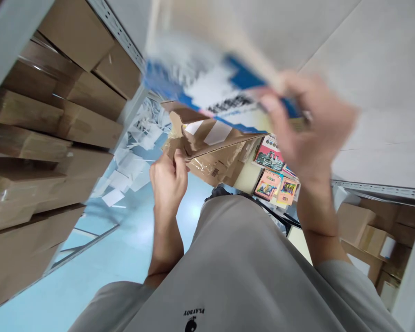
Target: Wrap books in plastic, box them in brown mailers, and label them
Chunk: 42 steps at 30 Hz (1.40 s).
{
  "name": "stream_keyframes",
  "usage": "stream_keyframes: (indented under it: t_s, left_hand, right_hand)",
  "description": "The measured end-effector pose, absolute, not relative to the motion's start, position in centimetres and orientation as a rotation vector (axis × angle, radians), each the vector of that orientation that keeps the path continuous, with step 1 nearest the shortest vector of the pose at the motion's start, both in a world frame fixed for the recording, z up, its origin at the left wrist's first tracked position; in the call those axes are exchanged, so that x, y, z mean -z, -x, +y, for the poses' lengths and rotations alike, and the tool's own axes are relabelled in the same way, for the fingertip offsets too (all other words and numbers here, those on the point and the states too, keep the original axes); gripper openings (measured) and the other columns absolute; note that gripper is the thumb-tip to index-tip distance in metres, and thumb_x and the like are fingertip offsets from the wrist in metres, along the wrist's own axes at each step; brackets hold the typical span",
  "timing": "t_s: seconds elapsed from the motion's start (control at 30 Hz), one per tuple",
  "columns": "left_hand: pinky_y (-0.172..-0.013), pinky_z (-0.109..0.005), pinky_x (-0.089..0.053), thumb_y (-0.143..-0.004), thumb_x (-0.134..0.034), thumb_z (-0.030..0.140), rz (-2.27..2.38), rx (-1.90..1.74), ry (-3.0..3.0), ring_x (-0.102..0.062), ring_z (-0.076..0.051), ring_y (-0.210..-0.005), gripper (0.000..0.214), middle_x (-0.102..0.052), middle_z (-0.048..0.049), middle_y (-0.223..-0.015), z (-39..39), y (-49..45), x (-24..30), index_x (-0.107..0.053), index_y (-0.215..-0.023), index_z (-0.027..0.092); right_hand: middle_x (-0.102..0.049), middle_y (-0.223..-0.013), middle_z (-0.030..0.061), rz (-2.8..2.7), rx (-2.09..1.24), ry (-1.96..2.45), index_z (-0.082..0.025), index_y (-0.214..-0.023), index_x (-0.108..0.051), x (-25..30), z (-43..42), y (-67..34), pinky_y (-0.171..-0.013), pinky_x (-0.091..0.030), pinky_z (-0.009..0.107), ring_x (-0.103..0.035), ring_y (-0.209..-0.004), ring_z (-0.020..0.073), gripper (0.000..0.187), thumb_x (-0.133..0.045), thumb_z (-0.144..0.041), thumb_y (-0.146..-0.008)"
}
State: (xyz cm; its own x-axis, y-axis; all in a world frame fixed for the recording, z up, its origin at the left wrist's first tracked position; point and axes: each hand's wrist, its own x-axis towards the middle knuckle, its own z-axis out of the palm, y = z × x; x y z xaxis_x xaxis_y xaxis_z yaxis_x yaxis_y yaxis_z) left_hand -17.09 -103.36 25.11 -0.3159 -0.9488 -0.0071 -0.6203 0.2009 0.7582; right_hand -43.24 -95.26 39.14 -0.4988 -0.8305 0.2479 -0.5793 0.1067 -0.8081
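Head view: right hand (306,115) grasps blurred book (193,87) by one end, held over open carton (207,169); left hand (169,177) clenches carton's edge — one-ended hold could let book slip, hard pull could tear carton.

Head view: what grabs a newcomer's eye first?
First, the blurred blue-and-white printed item at top centre, held in the right grip. Just below it, the left grip holds the edge of a brown cardboard box, with bright-covered books to the box's right in the picture. Then the white papers strewn on the pale blue floor at left.
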Motion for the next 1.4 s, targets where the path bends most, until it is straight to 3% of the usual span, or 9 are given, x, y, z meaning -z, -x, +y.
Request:
stream_keyframes:
  t_s: [0.1,0.17,0.27,0.37,0.57,0.77,1.03,1.2,1.4]
  left_hand:
    - [-0.087,-0.036,-0.058,-0.125,-0.044,0.039,-1.994,0.771,-1.362,-0.071,-0.021,-0.081,0.045,-0.073,-0.0051,-0.084,-102.9,17.2,-25.1,-0.072,-0.093,0.024]
    - [-0.089,-0.036,-0.058,-0.126,-0.045,0.042,-2.016,0.685,-1.299,-0.071,-0.022,-0.084,0.045,-0.074,-0.0081,-0.091,-102.7,17.1,-24.8,-0.076,-0.1,0.022]
    - [-0.084,-0.035,-0.054,-0.123,-0.053,0.043,-2.105,0.612,-1.254,-0.069,-0.022,-0.084,0.04,-0.075,-0.0098,-0.097,-102.4,16.4,-24.0,-0.084,-0.126,0.018]
    - [-0.077,-0.031,-0.049,-0.119,-0.058,0.04,-2.245,0.594,-1.24,-0.068,-0.02,-0.078,0.041,-0.075,-0.0066,-0.091,-102.0,15.4,-22.9,-0.087,-0.14,0.02]
    - [-0.065,-0.032,-0.037,-0.107,-0.068,0.029,-2.487,0.677,-1.136,-0.065,-0.019,-0.07,0.026,-0.076,-0.0055,-0.081,-100.8,14.1,-19.2,-0.092,-0.1,0.025]
    - [-0.07,-0.033,-0.041,-0.112,-0.06,0.029,-2.341,0.542,-1.21,-0.063,-0.02,-0.07,0.036,-0.075,-0.0087,-0.082,-99.8,15.8,-15.5,-0.092,-0.123,0.019]
    - [-0.069,-0.035,-0.032,-0.111,-0.066,0.036,-2.835,0.671,-1.226,-0.07,-0.027,-0.078,0.028,-0.082,-0.0124,-0.093,-102.0,18.4,-15.4,-0.09,-0.113,0.023]
    - [-0.072,-0.035,-0.042,-0.115,-0.066,0.063,-2.662,1.12,-1.064,-0.072,-0.029,-0.075,0.045,-0.078,-0.0086,-0.078,-100.1,20.7,-17.1,-0.091,-0.115,0.025]
    - [-0.085,-0.038,-0.063,-0.105,-0.063,0.095,-2.263,2.2,-0.74,-0.078,-0.028,-0.088,0.084,-0.089,-0.0118,-0.106,-95.0,29.1,-16.4,-0.088,-0.131,0.019]
  right_hand:
    - [-0.082,-0.153,-0.0262,1.72,2.037,0.171,-0.048,-0.112,-0.09,-42.6,-95.1,43.3,-0.099,-0.064,0.044,-0.058,-0.17,0.0343,0.015,-0.077,-0.041,-0.112]
    - [-0.081,-0.15,-0.0336,1.74,2.264,0.354,-0.052,-0.104,-0.088,-42.8,-94.7,44.2,-0.094,-0.063,0.044,-0.048,-0.175,0.0335,0.014,-0.078,-0.044,-0.107]
    - [-0.086,-0.141,-0.0143,1.952,2.283,1.047,-0.048,-0.112,-0.091,-40.2,-93.1,46.3,-0.125,-0.064,0.04,-0.061,-0.17,0.0359,0.011,-0.086,-0.039,-0.107]
    - [-0.086,-0.13,0.0,2.01,2.206,1.026,-0.042,-0.116,-0.088,-35.9,-90.7,47.8,-0.128,-0.069,0.05,-0.079,-0.149,0.0361,0.016,-0.091,-0.054,-0.105]
    - [-0.089,-0.132,0.0025,1.86,2.126,0.512,-0.033,-0.119,-0.081,-28.1,-85.8,47.6,-0.115,-0.075,0.051,-0.081,-0.145,0.0321,0.044,-0.095,-0.068,-0.096]
    - [-0.09,-0.127,0.0012,1.848,2.148,0.211,-0.033,-0.117,-0.079,-23.1,-81.8,46.7,-0.107,-0.076,0.046,-0.087,-0.13,0.029,0.052,-0.1,-0.072,-0.088]
    - [-0.092,-0.117,0.0003,1.844,2.192,-0.088,-0.032,-0.111,-0.081,-19.9,-77.5,45.6,-0.103,-0.076,0.043,-0.089,-0.116,0.0272,0.052,-0.106,-0.067,-0.081]
    - [-0.094,-0.115,0.0026,1.825,2.133,-0.297,-0.032,-0.109,-0.082,-18.3,-74.0,43.7,-0.099,-0.076,0.047,-0.09,-0.11,0.0303,0.054,-0.108,-0.067,-0.076]
    - [-0.094,-0.117,0.0062,1.812,2.084,-0.457,-0.031,-0.11,-0.083,-18.0,-69.4,39.7,-0.104,-0.076,0.052,-0.091,-0.111,0.034,0.058,-0.107,-0.07,-0.075]
